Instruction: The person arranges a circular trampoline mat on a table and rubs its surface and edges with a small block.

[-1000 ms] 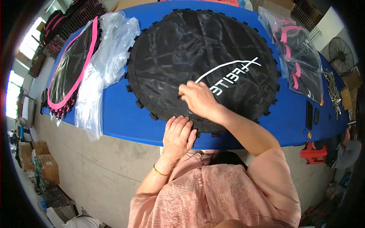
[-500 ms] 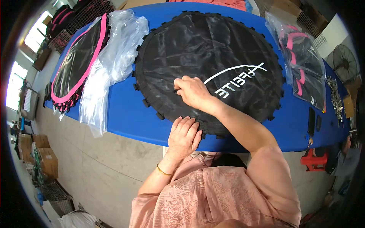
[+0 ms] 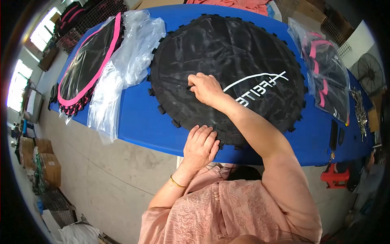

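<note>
A round black trampoline mat with black loops round its rim lies spread on the blue table. White lettering and a curved white line mark its right part. My left hand lies flat on the mat's near edge, fingers stretched out. Above the mat's lower middle, my right hand is closed, its fingers curled together. A small dark thing shows at the fingertips, too hidden to name.
On the left lie a pink-edged black mat and a clear plastic bag. Bagged pink-and-black pieces lie at right, near a heap of metal parts and a black phone-like slab. A red stool stands below.
The whole view has shifted slightly, with the table and mat now a little further right and lower. My right hand has moved slightly left over the mat; my left hand stays at its edge.
</note>
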Demonstrator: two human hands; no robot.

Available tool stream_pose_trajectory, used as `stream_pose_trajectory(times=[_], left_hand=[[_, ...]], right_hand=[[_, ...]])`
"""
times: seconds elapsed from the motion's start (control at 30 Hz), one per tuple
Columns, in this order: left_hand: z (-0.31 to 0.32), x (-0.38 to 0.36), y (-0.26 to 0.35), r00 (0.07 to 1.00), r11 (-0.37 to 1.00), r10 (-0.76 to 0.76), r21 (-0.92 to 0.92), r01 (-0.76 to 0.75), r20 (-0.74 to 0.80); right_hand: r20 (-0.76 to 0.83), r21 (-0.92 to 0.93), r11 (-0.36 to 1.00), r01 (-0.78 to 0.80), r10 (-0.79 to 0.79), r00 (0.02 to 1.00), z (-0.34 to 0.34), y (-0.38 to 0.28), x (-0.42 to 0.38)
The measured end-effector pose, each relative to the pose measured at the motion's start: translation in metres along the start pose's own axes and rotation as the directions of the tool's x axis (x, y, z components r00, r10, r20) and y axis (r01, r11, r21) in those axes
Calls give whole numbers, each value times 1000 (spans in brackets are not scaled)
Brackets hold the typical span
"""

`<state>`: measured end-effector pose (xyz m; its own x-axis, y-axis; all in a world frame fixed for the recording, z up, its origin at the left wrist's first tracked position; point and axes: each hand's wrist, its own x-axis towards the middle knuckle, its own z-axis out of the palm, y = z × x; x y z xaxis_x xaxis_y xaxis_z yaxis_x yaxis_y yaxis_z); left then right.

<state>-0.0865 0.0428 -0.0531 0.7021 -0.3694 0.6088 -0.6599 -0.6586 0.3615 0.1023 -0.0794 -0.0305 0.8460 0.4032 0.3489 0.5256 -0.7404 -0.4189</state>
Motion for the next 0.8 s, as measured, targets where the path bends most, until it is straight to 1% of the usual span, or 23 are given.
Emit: stream_pose_trajectory(times=[0.07,0.17,0.3,0.4,0.47,0.57,0.7,0.8], left_hand=[[1,0,0,1000,1000,-3,-3,3,-4],[1,0,0,1000,1000,1,1,-1,11],[1,1,1,1000,1000,11,0,-11,9],[0,0,-1,1000,1000,9,6,-9,9],[1,0,-1,1000,1000,6,11,-7,11],[2,0,-1,1000,1000,20,2,-20,1],[1,0,-1,1000,1000,18,-1,-18,10],[1,-1,-1,1000,1000,17,-2,-17,10]], right_hand=[[2,26,999,43,-43,999,-3,-1,-9],[-13,48,997,54,-53,998,0,3,-10],[-32,29,996,80,-79,996,8,-1,6],[-8,43,996,77,-77,997,17,-8,26],[38,43,997,68,-69,997,23,-11,40],[25,38,997,63,-64,998,33,-19,54],[40,62,996,63,-66,997,43,-35,60],[58,125,988,94,-101,993,44,-43,58]])
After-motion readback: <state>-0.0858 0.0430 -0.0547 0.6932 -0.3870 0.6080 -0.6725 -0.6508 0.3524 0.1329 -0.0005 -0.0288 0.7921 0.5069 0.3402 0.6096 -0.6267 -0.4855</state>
